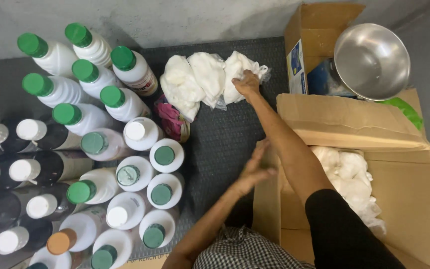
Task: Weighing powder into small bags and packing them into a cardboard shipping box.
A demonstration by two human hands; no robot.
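Beside the cardboard box [354, 124], right hand [247, 83] closes its grip on white bags [210, 82] — left hand [255, 167] open, holding nothing.

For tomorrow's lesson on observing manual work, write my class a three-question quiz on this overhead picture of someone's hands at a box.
1. True or false: the right hand rests on a white bagged bundle on the dark mat.
2. What is the left hand nearest to? A) the cardboard box edge B) the steel bowl C) a green-capped bottle
3. Fill in: more white bundles lie inside the ____.

Key: 1 true; 2 A; 3 cardboard box
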